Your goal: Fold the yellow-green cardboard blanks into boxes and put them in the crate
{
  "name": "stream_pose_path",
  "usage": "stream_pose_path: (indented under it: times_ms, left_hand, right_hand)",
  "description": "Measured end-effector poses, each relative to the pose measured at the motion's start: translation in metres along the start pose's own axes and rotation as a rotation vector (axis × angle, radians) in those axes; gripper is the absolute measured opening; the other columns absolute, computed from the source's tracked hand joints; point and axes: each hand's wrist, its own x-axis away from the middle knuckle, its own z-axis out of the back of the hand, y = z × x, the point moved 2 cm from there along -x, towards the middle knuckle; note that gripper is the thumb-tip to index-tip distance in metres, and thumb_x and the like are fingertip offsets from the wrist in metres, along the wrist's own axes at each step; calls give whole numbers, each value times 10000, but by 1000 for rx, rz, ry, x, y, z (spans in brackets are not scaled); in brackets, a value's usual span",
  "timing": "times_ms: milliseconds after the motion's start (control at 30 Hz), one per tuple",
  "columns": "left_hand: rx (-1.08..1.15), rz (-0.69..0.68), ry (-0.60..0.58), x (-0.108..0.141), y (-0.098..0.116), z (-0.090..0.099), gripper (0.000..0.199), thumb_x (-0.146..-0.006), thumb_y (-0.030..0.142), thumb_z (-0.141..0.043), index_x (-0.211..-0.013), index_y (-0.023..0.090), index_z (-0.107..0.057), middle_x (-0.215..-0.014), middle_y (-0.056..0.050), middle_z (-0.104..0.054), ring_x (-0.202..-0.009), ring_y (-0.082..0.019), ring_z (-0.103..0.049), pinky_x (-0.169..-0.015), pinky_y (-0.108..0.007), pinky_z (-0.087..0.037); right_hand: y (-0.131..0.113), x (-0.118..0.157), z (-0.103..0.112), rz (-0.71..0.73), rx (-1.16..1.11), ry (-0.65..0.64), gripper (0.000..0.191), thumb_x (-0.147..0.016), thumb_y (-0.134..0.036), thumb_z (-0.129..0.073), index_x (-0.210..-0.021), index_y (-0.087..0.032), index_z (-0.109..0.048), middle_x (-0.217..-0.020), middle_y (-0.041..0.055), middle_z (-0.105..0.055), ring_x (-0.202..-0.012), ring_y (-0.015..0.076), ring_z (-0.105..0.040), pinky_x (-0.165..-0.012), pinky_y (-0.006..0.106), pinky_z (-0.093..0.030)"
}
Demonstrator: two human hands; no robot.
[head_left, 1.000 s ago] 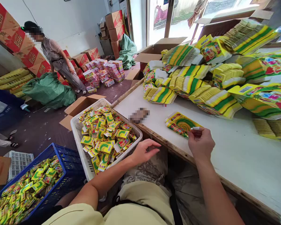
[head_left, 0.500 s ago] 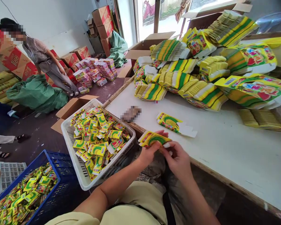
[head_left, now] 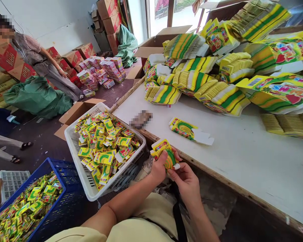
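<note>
Yellow carton (head_left: 162,146) has turned between left hand (head_left: 159,169) and right hand (head_left: 188,181).

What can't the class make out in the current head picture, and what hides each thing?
In the head view:
Far side of the held carton: turned away; the left hand covers part of its front.
Floor of the white basket: under heaped cartons.
Near end of the blue crate: cut off by left and bottom edges.
Item on the table: blurred.
</note>
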Motion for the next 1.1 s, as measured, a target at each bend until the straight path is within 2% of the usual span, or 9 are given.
stream_pose_path:
  times_ms: [133, 300, 467, 567, 667, 733, 800, 900, 1100]
  left_hand:
    - [-3, -16, 107, 0, -4, 6, 452, -744, 592, -695, -824, 159, -594, -667, 3, -549, -605, -105, -511, -605, -238, -432]
    - [-133, -64, 259, -3, 1, 13, 512, -692, 642, -720, -783, 167, -553, -651, 27, -516, -583, -84, -471, -573, -214, -394]
    - [-186, -67, 290, -2, -2, 15, 530, -676, 662, -725, -803, 171, -570, -652, 34, -514, -587, -84, -463, -578, -217, -393]
    - [-204, -34, 238, 1, -8, 13, 612, -626, 708, -737, -900, 174, -617, -716, 7, -561, -637, -113, -494, -615, -241, -431]
    - [-117, -36, 30, 3, -11, 6, 860, -586, 865, -618, -1076, 159, -642, -910, -81, -637, -809, -189, -570, -720, -301, -481]
    - [-39, 2, -65, 2, -11, 2, 935, -630, 903, -520, -1145, 133, -647, -965, -116, -652, -894, -229, -591, -787, -338, -489]
    - [-38, 65, -78, -1, -12, 1, 844, -714, 824, -551, -1157, 114, -664, -936, -115, -665, -914, -236, -604, -835, -352, -483]
    - [-127, 77, -80, -3, -13, 4, 649, -794, 657, -636, -1154, 119, -692, -927, -98, -677, -920, -212, -608, -899, -344, -458]
    - [-217, 29, -72, -2, -18, 13, 616, -812, 644, -623, -1144, 134, -719, -979, -102, -677, -961, -206, -587, -911, -332, -442]
  right_hand:
    - [6, 7, 2, 35, 99, -34, 210, -759, -342, -760, -866, -222, -626, -751, -1, -621, -694, 141, -596, -635, 244, -518]
    - [13, 12, 0, 116, 302, -90, 322, -806, -352, -705, -1091, -226, -626, -892, 40, -686, -823, 184, -647, -756, 309, -539]
    - [12, 7, -3, 85, 213, -117, 300, -767, -358, -738, -1015, -221, -641, -811, 18, -671, -733, 167, -636, -680, 290, -541]
    - [8, 4, 1, 42, 108, -29, 332, -718, -346, -782, -986, -227, -626, -763, -1, -660, -692, 156, -626, -644, 276, -532]
    - [4, 2, 10, 27, 89, 97, 354, -700, -357, -797, -978, -222, -625, -776, 3, -667, -698, 155, -622, -655, 279, -520]
    - [1, 3, 17, 31, 108, 166, 362, -701, -377, -795, -982, -216, -635, -786, 3, -659, -696, 148, -606, -650, 272, -503]
    - [-1, 5, 23, 34, 133, 204, 373, -702, -399, -789, -994, -211, -651, -760, -9, -635, -670, 136, -577, -622, 258, -481]
    - [-3, 8, 27, 36, 182, 228, 378, -702, -420, -783, -992, -200, -681, -756, -5, -631, -655, 133, -564, -595, 255, -464]
    - [-3, 14, 20, 74, 198, 245, 349, -699, -416, -783, -945, -188, -686, -749, 6, -657, -638, 141, -576, -591, 271, -480]
